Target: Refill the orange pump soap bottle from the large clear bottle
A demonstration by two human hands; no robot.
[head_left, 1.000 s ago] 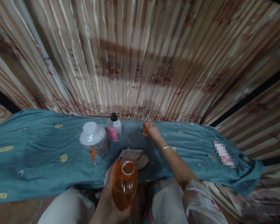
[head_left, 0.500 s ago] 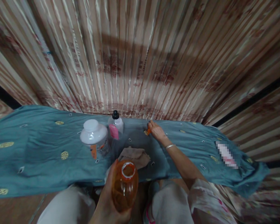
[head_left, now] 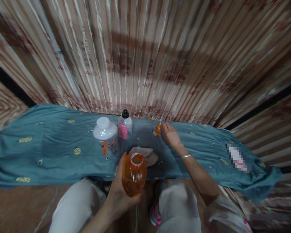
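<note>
My left hand [head_left: 121, 187] is wrapped round a see-through orange bottle [head_left: 134, 178], held upright over my lap at the table's front edge. The bottle's mouth is uncapped, with a white ring at the rim. On the far side of the table, my right hand [head_left: 171, 134] has its fingers stretched out and holds nothing. Just left of those fingertips sits a small orange bottle top [head_left: 158, 128]; its exact type is too small to make out. A crumpled beige cloth [head_left: 145, 155] lies behind the orange bottle, which partly hides it.
A large white-topped jar [head_left: 105, 136] and a clear bottle with black cap and pink label [head_left: 125, 124] stand left of centre. A teal patterned cloth [head_left: 55, 155] covers the table. A blurred white and pink item [head_left: 237, 158] lies right. Striped curtains [head_left: 145, 64] hang behind.
My right hand has let go of the orange bottle top and moved slightly right, leaving it on the table. The view has shifted a little; my left hand still holds the orange bottle.
</note>
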